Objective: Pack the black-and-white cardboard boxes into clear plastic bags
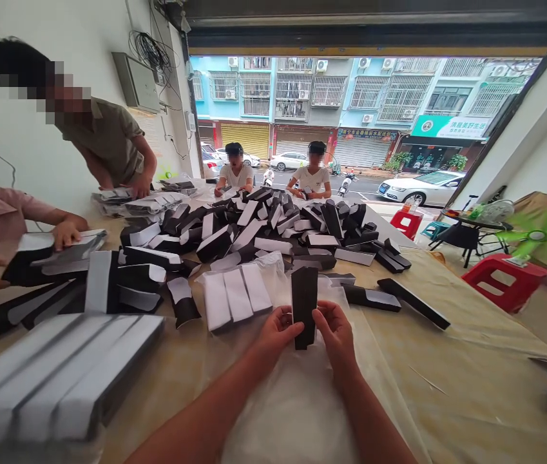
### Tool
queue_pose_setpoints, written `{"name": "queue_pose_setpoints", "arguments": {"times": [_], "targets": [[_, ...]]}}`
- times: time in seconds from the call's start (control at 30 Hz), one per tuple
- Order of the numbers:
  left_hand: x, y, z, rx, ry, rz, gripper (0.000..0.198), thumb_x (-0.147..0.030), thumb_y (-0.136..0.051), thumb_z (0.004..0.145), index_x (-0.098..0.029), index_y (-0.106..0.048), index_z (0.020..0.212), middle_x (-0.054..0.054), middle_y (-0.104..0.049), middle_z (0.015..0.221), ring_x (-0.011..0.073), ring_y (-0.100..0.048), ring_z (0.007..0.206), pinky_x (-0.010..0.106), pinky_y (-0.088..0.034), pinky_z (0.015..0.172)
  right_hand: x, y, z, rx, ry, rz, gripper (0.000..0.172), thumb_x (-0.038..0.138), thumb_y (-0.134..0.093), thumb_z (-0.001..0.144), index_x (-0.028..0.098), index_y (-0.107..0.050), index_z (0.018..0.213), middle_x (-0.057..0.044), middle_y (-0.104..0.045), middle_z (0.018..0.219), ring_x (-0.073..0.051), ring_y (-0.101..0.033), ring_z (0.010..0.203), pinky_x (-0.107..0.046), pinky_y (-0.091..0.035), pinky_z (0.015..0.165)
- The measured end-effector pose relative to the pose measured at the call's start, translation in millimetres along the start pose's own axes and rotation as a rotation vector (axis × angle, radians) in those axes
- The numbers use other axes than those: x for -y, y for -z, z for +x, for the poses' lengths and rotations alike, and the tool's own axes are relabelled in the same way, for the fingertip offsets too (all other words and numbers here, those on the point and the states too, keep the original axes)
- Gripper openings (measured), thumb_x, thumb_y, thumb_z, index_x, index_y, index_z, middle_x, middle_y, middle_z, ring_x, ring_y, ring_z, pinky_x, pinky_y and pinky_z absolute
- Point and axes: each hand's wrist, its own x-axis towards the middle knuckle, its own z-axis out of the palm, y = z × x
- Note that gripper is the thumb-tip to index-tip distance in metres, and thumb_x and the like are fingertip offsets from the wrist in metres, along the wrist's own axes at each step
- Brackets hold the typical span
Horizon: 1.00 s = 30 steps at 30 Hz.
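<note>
A white wall (22,154) with a grey metal box (135,82) meets an open, street-facing shopfront (364,48).

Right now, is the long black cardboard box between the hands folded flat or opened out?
Folded flat: the long black cardboard box shows one thin panel between left hand and right hand.

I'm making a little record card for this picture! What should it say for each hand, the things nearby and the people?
Left hand: holding the left edge of a narrow black carton
Right hand: holding the carton's right edge
Nearest things: white-banded cartons on a clear plastic bag
Middle of table: heap of black-and-white cartons
Table cover: cream cloth
Other people: pink-sleeved person, standing person, two seated people
</note>
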Motion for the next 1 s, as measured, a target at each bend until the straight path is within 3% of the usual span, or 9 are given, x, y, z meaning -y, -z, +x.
{"name": "queue_pose_setpoints", "arguments": {"times": [0.2, 0.33, 0.47, 0.67, 1.0], "targets": [[2.8, 2.8, 4.3, -0.015, 0.019, 0.032, 0.058, -0.042, -0.091, 0.057, -0.017, -0.065, 0.102, 0.005, -0.073, 0.088, 0.0201, -0.068, 0.079, 0.03, -0.05, 0.07, 8.2, 2.3, 6.1, 0.088, 0.009, -0.035, 0.054, 0.056, -0.071, 0.079, 0.023, -0.06, 0.12, -0.003, -0.068, 0.081, -0.02, -0.064, 0.075, -0.033, -0.053, 0.068], [3.2, 3.5, 2.2, 0.05, 0.029, 0.075, 0.056, -0.039, -0.091, 0.059, -0.016, -0.066, 0.104, 0.007, -0.073, 0.094, 0.0203, -0.068, 0.085, 0.029, -0.05, 0.073, 13.9, 3.5, 12.3, -0.037, 0.019, -0.008, 0.06, 0.059, -0.068, 0.079, 0.024, -0.058, 0.127, -0.005, -0.07, 0.093, -0.023, -0.065, 0.084, -0.034, -0.053, 0.069], [4.1, 4.3, 0.6, 0.088, 0.045, 0.08, 0.054, -0.038, -0.089, 0.063, -0.016, -0.066, 0.107, 0.007, -0.072, 0.093, 0.0197, -0.067, 0.082, 0.028, -0.049, 0.07, 19.2, 4.9, 14.4, -0.115, 0.019, 0.057, 0.075, 0.056, -0.071, 0.077, 0.027, -0.047, 0.141, -0.002, -0.07, 0.09, -0.021, -0.064, 0.082, -0.033, -0.052, 0.069], [4.6, 5.3, 0.7, 0.104, 0.05, 0.069, 0.052, -0.036, -0.088, 0.065, -0.017, -0.067, 0.108, 0.008, -0.072, 0.095, 0.0199, -0.067, 0.084, 0.027, -0.05, 0.072, 22.0, 2.7, 13.4, -0.112, -0.01, 0.084, 0.061, 0.055, -0.073, 0.075, 0.025, -0.058, 0.126, -0.003, -0.07, 0.086, -0.02, -0.064, 0.078, -0.032, -0.051, 0.068], [1.7, 4.0, -2.3, 0.153, 0.051, 0.157, 0.056, -0.037, -0.09, 0.062, -0.016, -0.068, 0.109, 0.011, -0.071, 0.103, 0.0224, -0.068, 0.089, 0.03, -0.053, 0.076, 24.9, 4.7, 15.2, -0.148, -0.042, 0.09, 0.056, 0.052, -0.077, 0.072, 0.023, -0.062, 0.118, -0.002, -0.071, 0.084, -0.02, -0.065, 0.079, -0.032, -0.051, 0.07]]}}
